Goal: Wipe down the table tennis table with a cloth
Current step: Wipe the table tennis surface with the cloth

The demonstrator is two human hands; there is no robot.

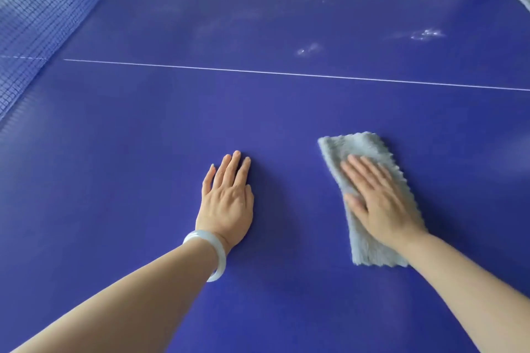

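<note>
A grey, fluffy cloth [364, 198], folded into a long strip with scalloped edges, is laid flat on the near half of the blue table tennis table [114, 180], to the right of the middle. It is pressed down by the right hand [378, 198], which is spread flat upon it, palm down, fingers extended and not curled around the fabric; both ends of the cloth are left uncovered. The left hand [228, 200] is placed just beside it, apart from the cloth, flat on the bare surface with fingers straight and nothing grasped. A pale, translucent bangle [209, 255] is worn on the left wrist. Beyond the hands a thin white line [286, 73] is drawn across the surface. Whitish smudges [424, 34] are seen past that line. The blue net [40, 23] is stretched along the left side.
</note>
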